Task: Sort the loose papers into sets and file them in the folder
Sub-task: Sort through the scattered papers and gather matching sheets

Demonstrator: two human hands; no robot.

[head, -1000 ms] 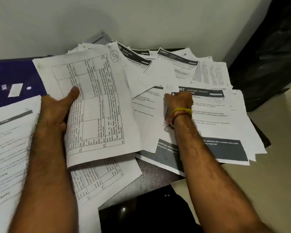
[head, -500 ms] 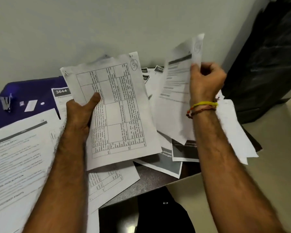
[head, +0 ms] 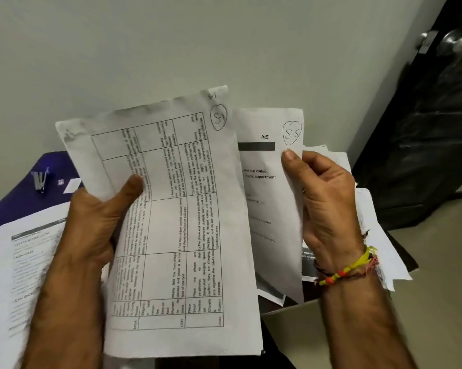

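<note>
The left hand gripped a table-printed sheet marked S-1, thumb pressed across its face and fingers hidden behind, while the right hand pinched a second sheet marked S-5 near its top corner, its left part tucked behind the first. Both sheets were held up off the desk, overlapping, so a careless merge could have put an S-5 page into the S-1 set; the corner pinch also left the S-5 sheet hanging loose and liable to fold or slip. Below the right wrist lay the unsorted paper heap, spilling toward the desk's right edge, where a nudge might have sent pages to the floor. To the left, a printed stack rested on the purple folder, beside a stapler. Free room appeared mostly upward, before the wall.
</note>
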